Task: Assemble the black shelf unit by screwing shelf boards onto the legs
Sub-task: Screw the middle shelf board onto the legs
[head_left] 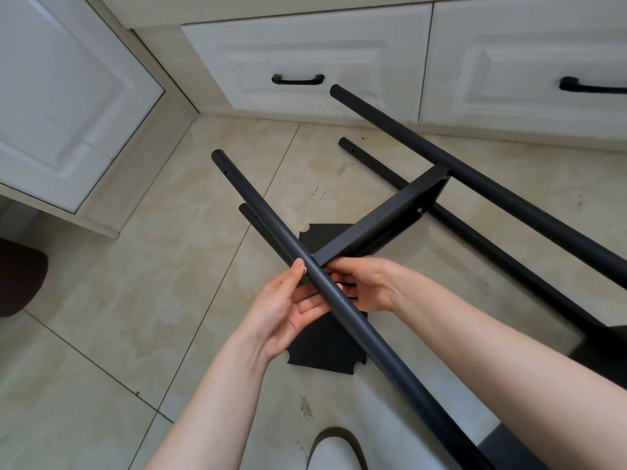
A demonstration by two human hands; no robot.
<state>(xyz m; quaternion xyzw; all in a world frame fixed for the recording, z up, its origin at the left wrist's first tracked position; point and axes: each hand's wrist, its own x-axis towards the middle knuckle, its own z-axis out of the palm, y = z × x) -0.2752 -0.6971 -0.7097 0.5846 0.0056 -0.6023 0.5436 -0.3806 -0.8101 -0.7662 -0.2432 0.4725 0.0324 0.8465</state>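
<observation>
While pinching a small screw [305, 269] against the leg [334, 301] with left hand [288, 308], right hand [368, 283] fingers curled behind, grip unclear: risks cross-threading if shelf board [380, 222] shifts.

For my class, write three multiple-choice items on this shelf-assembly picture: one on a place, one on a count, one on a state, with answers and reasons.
1. Where does the loose flat black board lie?
A on the floor beneath the hands
B inside a drawer
C on a chair

2. How many black legs show?
A two
B four
C six

3. What is the left hand doing?
A hanging idle
B touching a screw at the near leg
C pulling a drawer handle

Answers: 1 A, it rests on the tiles; 2 B, four tube ends are visible; 3 B, the thumb meets the silver screw.
</observation>
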